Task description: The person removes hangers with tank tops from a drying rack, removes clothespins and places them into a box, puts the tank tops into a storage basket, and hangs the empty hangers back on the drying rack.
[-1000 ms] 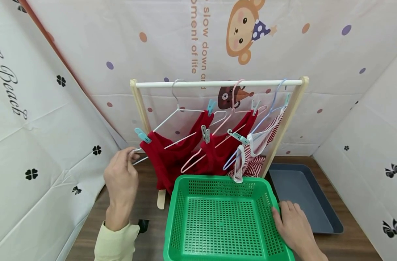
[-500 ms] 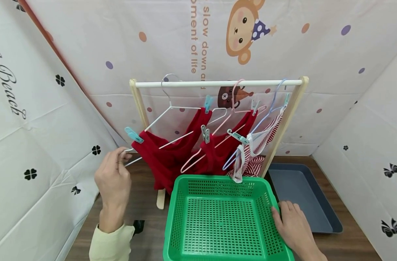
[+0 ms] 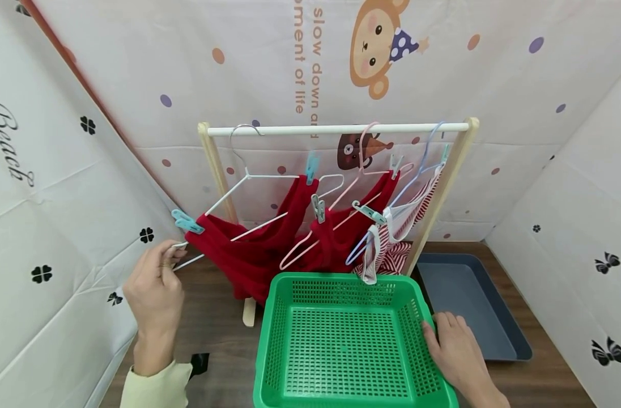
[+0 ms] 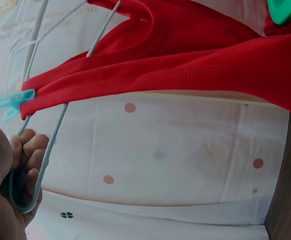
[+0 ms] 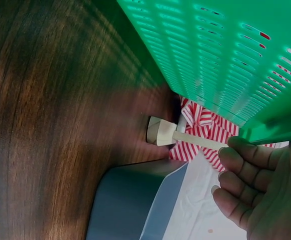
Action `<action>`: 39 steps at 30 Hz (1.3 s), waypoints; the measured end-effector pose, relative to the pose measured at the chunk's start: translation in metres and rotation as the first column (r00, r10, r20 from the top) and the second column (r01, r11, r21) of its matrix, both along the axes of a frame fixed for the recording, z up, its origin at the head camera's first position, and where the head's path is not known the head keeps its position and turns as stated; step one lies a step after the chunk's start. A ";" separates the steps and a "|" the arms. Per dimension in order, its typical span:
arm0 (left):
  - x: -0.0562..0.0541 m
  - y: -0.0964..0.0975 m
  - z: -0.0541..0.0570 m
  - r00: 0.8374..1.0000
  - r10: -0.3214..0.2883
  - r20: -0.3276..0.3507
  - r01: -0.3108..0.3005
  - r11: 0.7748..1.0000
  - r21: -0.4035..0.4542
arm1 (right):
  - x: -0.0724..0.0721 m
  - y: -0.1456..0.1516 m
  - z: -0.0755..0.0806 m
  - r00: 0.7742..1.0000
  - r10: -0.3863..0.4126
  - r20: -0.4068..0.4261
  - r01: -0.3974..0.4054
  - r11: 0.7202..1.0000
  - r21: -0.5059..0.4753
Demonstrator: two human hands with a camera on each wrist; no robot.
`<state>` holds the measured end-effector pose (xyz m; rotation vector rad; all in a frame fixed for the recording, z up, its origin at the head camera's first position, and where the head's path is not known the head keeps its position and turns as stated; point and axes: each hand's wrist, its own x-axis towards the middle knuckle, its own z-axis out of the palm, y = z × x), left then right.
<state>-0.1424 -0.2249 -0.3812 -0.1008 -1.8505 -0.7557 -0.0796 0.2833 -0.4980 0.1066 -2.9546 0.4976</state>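
Note:
My left hand (image 3: pixel 154 283) pinches the near lower corner of a white clothes hanger (image 3: pixel 224 195); in the left wrist view its fingers (image 4: pixel 34 147) curl at the wire loop. Over this hanger hangs a red garment (image 3: pixel 229 249), held by a blue clothespin (image 3: pixel 188 221) near my hand and another blue clothespin (image 3: pixel 312 168) farther back. The hanger's hook sits at the rail (image 3: pixel 336 130) near its left end. My right hand (image 3: pixel 455 351) holds the right rim of a green basket (image 3: pixel 261 362), thumb over the rim, fingers outside, loosely bent in the right wrist view.
A pink hanger (image 3: pixel 306 246) with a red garment and a blue hanger (image 3: pixel 409 187) with a red-striped garment (image 3: pixel 389 255) hang farther right. A grey tray (image 3: pixel 479 306) lies right of the basket. A wooden post (image 3: pixel 440 192) supports the rail; patterned sheets surround the table.
My left hand has moved left, drawing the white hanger and its red garment along the rail toward the left end. The right hand and basket stay in place.

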 end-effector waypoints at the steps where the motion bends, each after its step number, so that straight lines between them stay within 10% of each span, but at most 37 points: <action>1: 0.000 -0.001 -0.001 1.000 0.002 0.003 -0.002 1.000 -0.002 | 0.000 0.000 0.000 1.000 0.000 -0.001 0.000 1.000 -0.002; 39: 0.021 -0.079 -0.064 0.998 -0.038 0.049 0.038 0.999 0.006 | 0.000 -0.001 0.000 1.000 -0.001 0.022 0.001 0.999 -0.037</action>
